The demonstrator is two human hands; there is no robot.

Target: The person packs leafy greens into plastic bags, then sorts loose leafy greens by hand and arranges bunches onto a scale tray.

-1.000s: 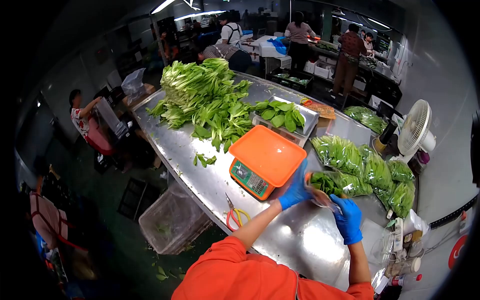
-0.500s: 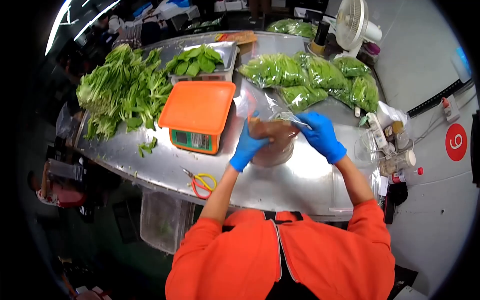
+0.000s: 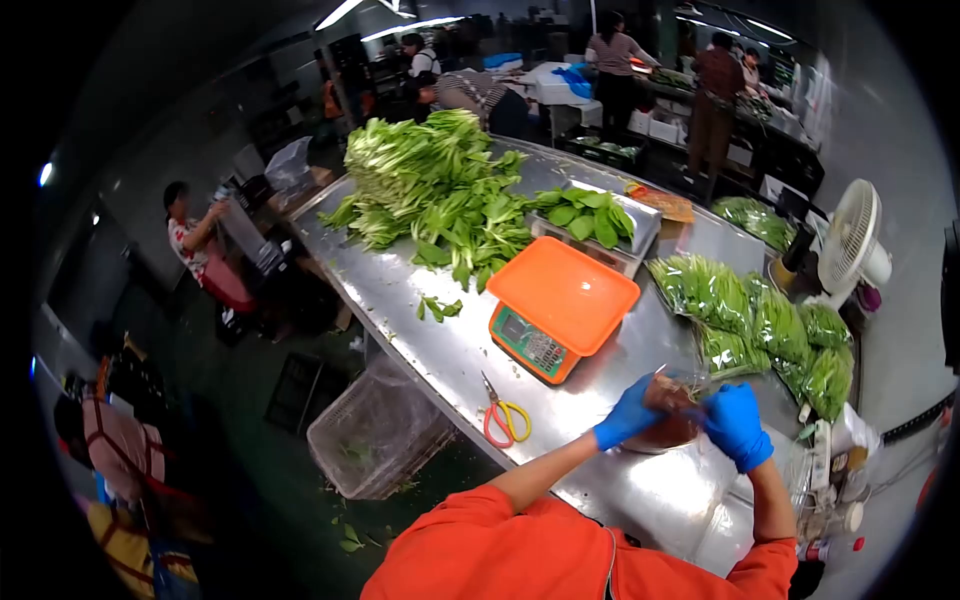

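Both of my hands wear blue gloves and hold a clear plastic bag (image 3: 668, 432) with a brownish print over the metal table (image 3: 610, 480). My left hand (image 3: 630, 413) is closed on the bag's left side, and my right hand (image 3: 737, 427) is closed on its right upper side. Left of the bag stands an orange-topped scale (image 3: 565, 292) with nothing on its tray. Scissors (image 3: 507, 411) with red and yellow handles lie near the table's front edge. Filled bags of greens (image 3: 725, 300) lie beyond my hands.
A large heap of leafy greens (image 3: 430, 190) covers the table's far left. Behind the orange scale, another scale bears leaves (image 3: 588, 214). A fan (image 3: 850, 240) stands at the right. A lined crate (image 3: 375, 430) sits on the floor. Several people work in the background.
The view has swung back and forth. The bag was seen spread wider half a second ago; now it is bunched between my hands, which are closer together.
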